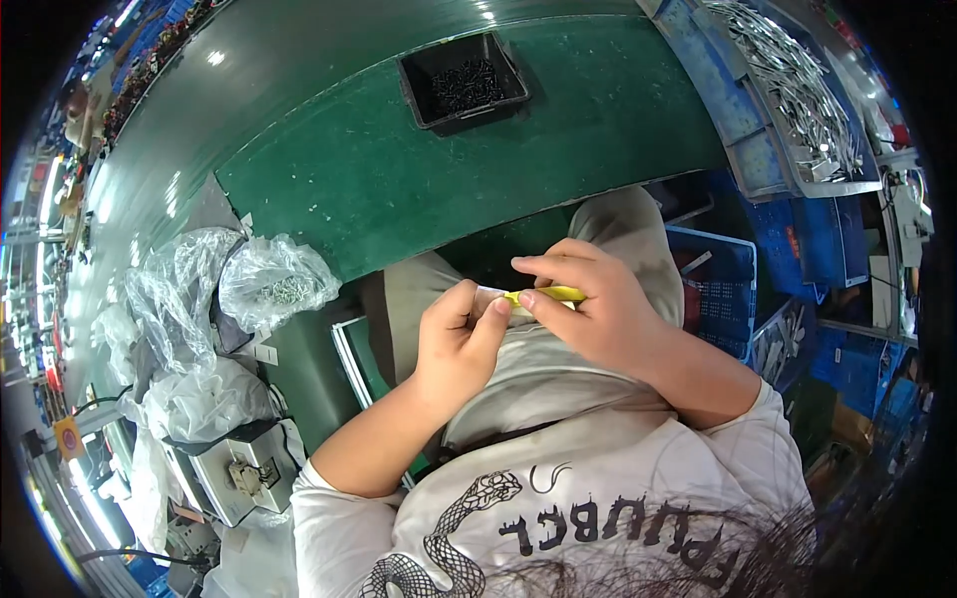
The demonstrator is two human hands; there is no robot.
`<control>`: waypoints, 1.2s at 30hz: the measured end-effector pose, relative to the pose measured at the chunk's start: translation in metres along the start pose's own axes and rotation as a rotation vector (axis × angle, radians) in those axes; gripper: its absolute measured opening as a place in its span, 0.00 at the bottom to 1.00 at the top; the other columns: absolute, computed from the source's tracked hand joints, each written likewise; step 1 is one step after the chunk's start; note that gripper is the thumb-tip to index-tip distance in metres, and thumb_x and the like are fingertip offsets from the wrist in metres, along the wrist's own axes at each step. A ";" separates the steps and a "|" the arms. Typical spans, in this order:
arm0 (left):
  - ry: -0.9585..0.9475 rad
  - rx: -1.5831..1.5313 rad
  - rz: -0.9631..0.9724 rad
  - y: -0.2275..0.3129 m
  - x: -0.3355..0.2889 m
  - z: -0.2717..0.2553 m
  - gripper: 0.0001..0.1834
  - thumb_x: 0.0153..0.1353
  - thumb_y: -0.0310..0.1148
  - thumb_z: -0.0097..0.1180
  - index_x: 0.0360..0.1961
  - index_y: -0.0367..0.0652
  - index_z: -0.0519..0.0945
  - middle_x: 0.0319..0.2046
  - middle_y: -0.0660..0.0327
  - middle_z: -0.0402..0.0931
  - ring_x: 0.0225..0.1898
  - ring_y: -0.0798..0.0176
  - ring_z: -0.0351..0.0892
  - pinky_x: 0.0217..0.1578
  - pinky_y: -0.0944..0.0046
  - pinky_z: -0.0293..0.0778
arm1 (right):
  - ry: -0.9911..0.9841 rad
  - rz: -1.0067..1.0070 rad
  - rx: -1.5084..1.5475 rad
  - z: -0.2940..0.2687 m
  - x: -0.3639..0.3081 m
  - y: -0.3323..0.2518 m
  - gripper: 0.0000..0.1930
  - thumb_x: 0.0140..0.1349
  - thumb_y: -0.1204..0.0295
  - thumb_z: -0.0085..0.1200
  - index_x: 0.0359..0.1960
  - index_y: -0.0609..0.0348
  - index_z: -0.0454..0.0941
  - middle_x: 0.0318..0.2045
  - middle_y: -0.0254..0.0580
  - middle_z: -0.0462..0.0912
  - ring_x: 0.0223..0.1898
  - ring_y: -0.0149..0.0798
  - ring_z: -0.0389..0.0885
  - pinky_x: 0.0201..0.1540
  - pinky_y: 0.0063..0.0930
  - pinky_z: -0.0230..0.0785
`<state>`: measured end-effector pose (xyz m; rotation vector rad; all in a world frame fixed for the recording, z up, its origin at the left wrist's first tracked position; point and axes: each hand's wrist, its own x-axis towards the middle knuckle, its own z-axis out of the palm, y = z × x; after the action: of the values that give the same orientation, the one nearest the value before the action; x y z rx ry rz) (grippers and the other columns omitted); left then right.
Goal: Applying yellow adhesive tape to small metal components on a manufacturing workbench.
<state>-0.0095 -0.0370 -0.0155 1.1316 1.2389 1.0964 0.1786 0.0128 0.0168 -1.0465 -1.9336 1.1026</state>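
Above my lap, both hands are closed on a slim yellow-green piece (566, 294); its exact kind is too small to make out. My left hand (454, 344) pinches its left end between thumb and curled fingers. A pale, shiny bit (485, 298) shows between those left fingers, and I cannot tell if it belongs to the same piece. My right hand (603, 309) grips the right part, thumb below it and index finger stretched out above. The palms hide some of it.
On the green table (568, 120) stands a black bin (464, 85) of small black parts. A blue crate (788, 110) of metal parts is at right, a blue basket (713, 289) beside my leg. Left lie clear plastic bags (274, 284) and a grey-white device (239, 473).
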 end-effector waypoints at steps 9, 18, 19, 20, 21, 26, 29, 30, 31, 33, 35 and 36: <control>-0.044 -0.232 -0.180 0.004 0.002 -0.004 0.08 0.74 0.33 0.45 0.37 0.42 0.68 0.20 0.63 0.71 0.15 0.73 0.67 0.14 0.72 0.65 | -0.078 -0.168 -0.170 -0.012 -0.004 0.000 0.18 0.57 0.77 0.62 0.51 0.62 0.79 0.34 0.46 0.81 0.30 0.43 0.80 0.31 0.32 0.71; -0.110 -0.321 -0.146 0.004 0.001 -0.005 0.06 0.73 0.29 0.47 0.38 0.40 0.65 0.23 0.66 0.69 0.17 0.76 0.66 0.16 0.73 0.67 | -0.066 -0.475 -0.351 -0.016 -0.010 0.016 0.20 0.54 0.76 0.62 0.51 0.53 0.81 0.34 0.36 0.78 0.31 0.41 0.80 0.32 0.33 0.74; -0.111 -0.321 -0.145 0.003 0.001 -0.005 0.06 0.73 0.29 0.47 0.38 0.40 0.65 0.23 0.66 0.69 0.17 0.76 0.66 0.16 0.73 0.67 | -0.061 -0.478 -0.360 -0.017 -0.010 0.015 0.20 0.54 0.76 0.62 0.51 0.53 0.81 0.34 0.36 0.78 0.31 0.40 0.80 0.33 0.33 0.74; -0.127 -0.299 -0.126 0.002 0.001 -0.006 0.06 0.73 0.29 0.47 0.38 0.41 0.65 0.23 0.66 0.69 0.17 0.77 0.66 0.16 0.73 0.67 | -0.057 -0.482 -0.369 -0.018 -0.010 0.013 0.20 0.53 0.75 0.62 0.51 0.53 0.81 0.33 0.36 0.77 0.32 0.40 0.80 0.33 0.32 0.74; -0.143 -0.278 -0.108 0.001 0.001 -0.007 0.06 0.73 0.29 0.46 0.38 0.41 0.65 0.23 0.66 0.69 0.17 0.77 0.67 0.16 0.73 0.68 | -0.056 -0.483 -0.370 -0.019 -0.009 0.011 0.20 0.53 0.75 0.62 0.51 0.53 0.81 0.33 0.36 0.77 0.32 0.40 0.80 0.33 0.32 0.74; -0.155 -0.242 -0.051 -0.001 0.001 -0.005 0.08 0.68 0.23 0.52 0.37 0.42 0.64 0.25 0.68 0.64 0.21 0.76 0.61 0.20 0.73 0.61 | -0.074 -0.502 -0.387 -0.021 -0.008 0.004 0.20 0.53 0.75 0.62 0.50 0.53 0.81 0.33 0.36 0.77 0.31 0.39 0.79 0.34 0.32 0.74; -0.122 -0.227 0.011 0.000 -0.001 -0.001 0.16 0.63 0.18 0.58 0.39 0.43 0.62 0.26 0.70 0.58 0.25 0.75 0.54 0.24 0.71 0.54 | -0.051 -0.510 -0.381 -0.020 -0.008 0.006 0.19 0.54 0.75 0.62 0.50 0.53 0.82 0.33 0.35 0.77 0.31 0.39 0.79 0.33 0.32 0.74; -0.099 -0.255 0.030 -0.002 -0.001 0.000 0.16 0.64 0.18 0.58 0.40 0.42 0.62 0.26 0.70 0.59 0.25 0.75 0.55 0.24 0.71 0.54 | -0.051 -0.511 -0.380 -0.020 -0.008 0.005 0.19 0.54 0.75 0.62 0.50 0.53 0.82 0.33 0.35 0.77 0.31 0.39 0.79 0.33 0.32 0.74; -0.076 -0.283 0.050 -0.003 -0.001 0.001 0.16 0.64 0.19 0.58 0.41 0.42 0.62 0.25 0.69 0.60 0.25 0.76 0.55 0.23 0.71 0.54 | -0.049 -0.514 -0.391 -0.019 -0.008 0.005 0.19 0.54 0.75 0.62 0.49 0.53 0.82 0.33 0.35 0.77 0.31 0.39 0.79 0.33 0.32 0.74; -0.074 -0.256 0.081 -0.004 -0.002 0.000 0.15 0.65 0.20 0.58 0.42 0.42 0.63 0.26 0.69 0.62 0.25 0.76 0.58 0.23 0.71 0.56 | -0.045 -0.516 -0.402 -0.019 -0.008 0.003 0.18 0.54 0.75 0.63 0.49 0.53 0.82 0.33 0.35 0.77 0.30 0.39 0.79 0.33 0.31 0.74; -0.074 -0.228 0.112 -0.003 -0.002 -0.001 0.14 0.65 0.20 0.58 0.43 0.41 0.64 0.27 0.68 0.65 0.25 0.76 0.60 0.23 0.72 0.58 | -0.061 -0.491 -0.411 -0.019 -0.009 0.001 0.18 0.54 0.75 0.62 0.49 0.54 0.82 0.33 0.35 0.77 0.31 0.39 0.79 0.33 0.31 0.74; -0.076 -0.192 0.087 -0.001 -0.002 -0.002 0.15 0.66 0.21 0.58 0.46 0.40 0.65 0.28 0.66 0.68 0.25 0.77 0.63 0.23 0.73 0.60 | -0.060 -0.490 -0.410 -0.018 -0.009 0.001 0.18 0.54 0.75 0.62 0.49 0.54 0.82 0.33 0.35 0.77 0.31 0.39 0.79 0.33 0.31 0.74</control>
<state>-0.0118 -0.0393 -0.0160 1.0774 1.0105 1.2001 0.1981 0.0118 0.0225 -0.6766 -2.3558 0.4809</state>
